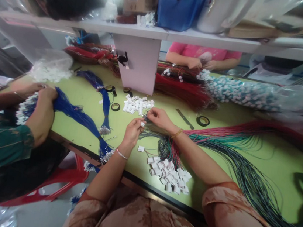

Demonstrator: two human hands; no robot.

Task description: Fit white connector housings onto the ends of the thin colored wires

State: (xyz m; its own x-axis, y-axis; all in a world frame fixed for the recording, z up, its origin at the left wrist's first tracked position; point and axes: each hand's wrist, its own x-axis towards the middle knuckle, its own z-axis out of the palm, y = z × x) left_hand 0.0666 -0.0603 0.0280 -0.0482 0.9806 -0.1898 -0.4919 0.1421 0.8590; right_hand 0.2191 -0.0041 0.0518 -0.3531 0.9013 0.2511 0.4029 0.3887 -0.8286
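My left hand [133, 131] pinches a small white connector housing [142, 124] over the green tabletop. Just beyond it, my right hand [158, 118] has its fingertips closed at the tips of dark wires [149, 132]; exactly what they grip is too small to make out. Behind my hands lies a loose pile of white housings [137, 105]. Closer to my body, a heap of white connectors [170, 173] sits at the ends of black, red and green wires [168, 147]. A single white connector [141, 148] lies to the left of that heap.
At left, a co-worker's hands [45, 94] hold blue wires [68, 106]. Another person in pink [203, 57] works across the table. Tape rolls [203, 120] and a dark flat blade-like tool [184, 118] lie nearby. A shelf [167, 33] with a blue bin [179, 7] spans above.
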